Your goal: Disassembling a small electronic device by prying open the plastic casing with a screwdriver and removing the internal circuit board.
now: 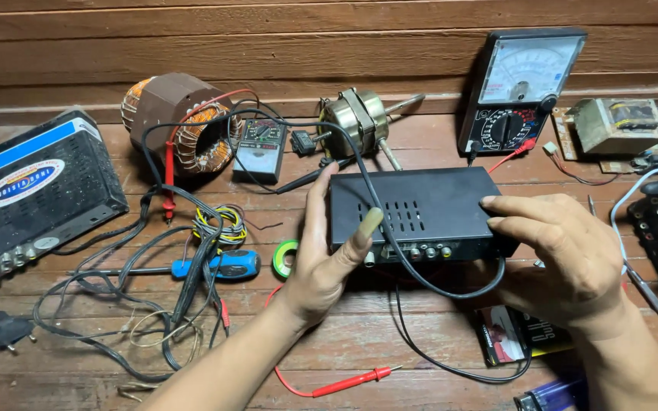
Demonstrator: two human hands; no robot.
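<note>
A black receiver box (420,209) with vented top sits at the centre of the wooden bench (359,335), lifted slightly. The left hand (321,259) clasps its left end, grip closed around it; the right hand (565,255) cups the right end. A black cable (436,289) drapes across it. At one o'clock stands an analog multimeter (523,87); at nine o'clock lies a blue-handled screwdriver (218,265).

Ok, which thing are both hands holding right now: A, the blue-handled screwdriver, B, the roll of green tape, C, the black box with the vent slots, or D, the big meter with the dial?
C: the left hand grips one end of the black box and the right hand the other, while the screwdriver, the green tape and the meter lie untouched on the wooden floor.
</note>
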